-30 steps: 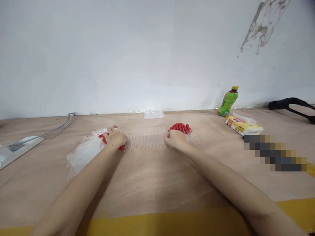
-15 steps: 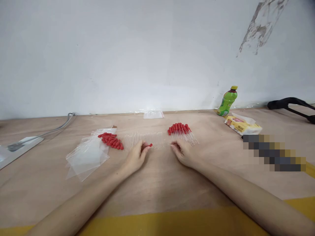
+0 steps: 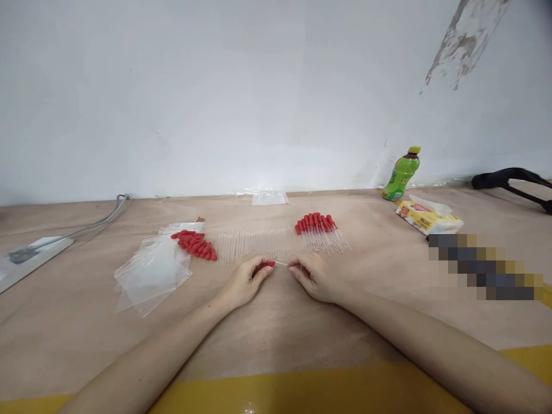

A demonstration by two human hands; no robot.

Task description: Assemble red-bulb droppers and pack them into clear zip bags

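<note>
My left hand (image 3: 252, 279) pinches a red rubber dropper bulb (image 3: 270, 264), its open end facing right. Opposite it, my right hand (image 3: 314, 277) grips a thin clear dropper tube (image 3: 281, 264) that reaches left to the bulb's mouth. Whether the tube has entered the bulb is too small to tell. Just beyond my hands lies a row of clear tubes (image 3: 250, 244). Left of the row is a pile of loose red bulbs (image 3: 196, 245). Past my right hand, several droppers with red bulbs fitted (image 3: 319, 230) lie side by side.
Clear plastic bags (image 3: 150, 273) lie flat under and beside the bulb pile. A small bag (image 3: 270, 198) lies by the wall. At right stand a green bottle (image 3: 402, 175) and a tissue pack (image 3: 429, 218), with a black handle-like object (image 3: 513, 179) farther right. A grey cable (image 3: 92, 225) runs at left.
My right hand has moved left and nearer, now with a tube showing between its fingers. My left hand has shifted slightly right and nearer, bringing bulb and tube together.
</note>
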